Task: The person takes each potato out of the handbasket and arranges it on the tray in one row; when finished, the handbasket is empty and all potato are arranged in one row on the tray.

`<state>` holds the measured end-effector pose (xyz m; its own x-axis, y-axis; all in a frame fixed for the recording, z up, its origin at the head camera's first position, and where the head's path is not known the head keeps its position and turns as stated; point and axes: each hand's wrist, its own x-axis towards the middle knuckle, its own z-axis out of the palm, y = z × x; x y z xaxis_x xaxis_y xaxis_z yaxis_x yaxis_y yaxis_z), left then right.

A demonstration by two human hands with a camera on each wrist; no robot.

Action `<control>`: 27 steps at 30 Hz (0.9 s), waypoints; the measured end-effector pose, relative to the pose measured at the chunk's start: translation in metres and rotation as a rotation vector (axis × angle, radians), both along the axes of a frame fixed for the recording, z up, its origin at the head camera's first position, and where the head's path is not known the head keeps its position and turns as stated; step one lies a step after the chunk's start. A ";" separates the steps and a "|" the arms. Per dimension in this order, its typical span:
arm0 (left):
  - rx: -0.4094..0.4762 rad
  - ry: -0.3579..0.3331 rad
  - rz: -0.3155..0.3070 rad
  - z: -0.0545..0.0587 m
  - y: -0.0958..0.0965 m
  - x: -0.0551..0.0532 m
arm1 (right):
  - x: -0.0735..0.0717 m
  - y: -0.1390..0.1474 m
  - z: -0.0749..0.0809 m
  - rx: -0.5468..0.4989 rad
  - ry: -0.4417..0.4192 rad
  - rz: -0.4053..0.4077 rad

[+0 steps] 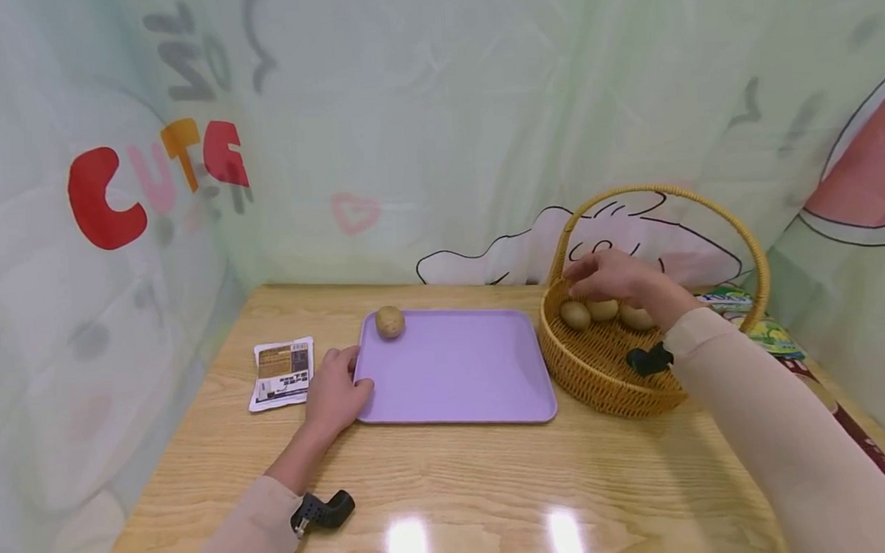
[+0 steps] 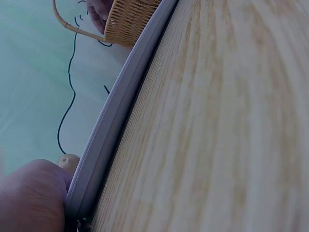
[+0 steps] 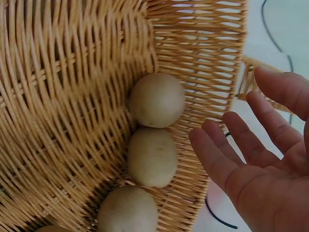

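A lilac tray (image 1: 455, 368) lies flat on the table, with one potato (image 1: 390, 322) at its far left corner. My left hand (image 1: 337, 390) grips the tray's left edge, the thumb over the rim. On the right stands a wicker basket (image 1: 606, 389) with a tall hoop handle and several potatoes (image 3: 153, 157) along its inner wall. Above them, inside the hoop, hovers my right hand (image 1: 611, 274). Its fingers (image 3: 215, 162) are loosely extended and hold nothing; the right wrist view has them beside the basket's rim.
A white and brown packet (image 1: 282, 373) lies on the wooden table (image 1: 453, 485) left of the tray. Green and yellow packaging (image 1: 772, 334) sits behind and right of the basket. A printed curtain (image 1: 405, 128) hangs close behind the table.
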<state>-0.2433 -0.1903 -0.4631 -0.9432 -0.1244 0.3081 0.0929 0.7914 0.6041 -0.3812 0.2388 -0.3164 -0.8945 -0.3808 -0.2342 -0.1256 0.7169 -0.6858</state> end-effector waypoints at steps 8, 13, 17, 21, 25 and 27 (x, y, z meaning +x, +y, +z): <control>0.017 0.007 -0.011 0.002 0.000 -0.001 | -0.011 0.003 -0.014 0.167 0.038 0.041; 0.008 0.007 -0.007 0.001 -0.001 -0.002 | -0.015 0.000 -0.020 0.263 0.058 0.085; -0.002 0.011 -0.003 0.000 -0.002 -0.003 | -0.014 -0.004 -0.025 0.235 0.022 0.108; 0.001 0.016 -0.003 0.000 -0.002 -0.003 | -0.011 -0.008 -0.028 0.211 -0.015 0.118; 0.004 0.012 -0.005 -0.001 -0.001 -0.003 | -0.009 -0.012 -0.030 0.234 -0.021 0.124; 0.005 0.009 -0.003 -0.001 -0.001 -0.003 | -0.008 -0.013 -0.032 0.245 -0.022 0.130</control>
<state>-0.2461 -0.1912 -0.4638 -0.9408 -0.1233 0.3159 0.1005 0.7882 0.6071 -0.3889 0.2253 -0.3480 -0.8354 -0.4218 -0.3525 -0.2144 0.8405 -0.4977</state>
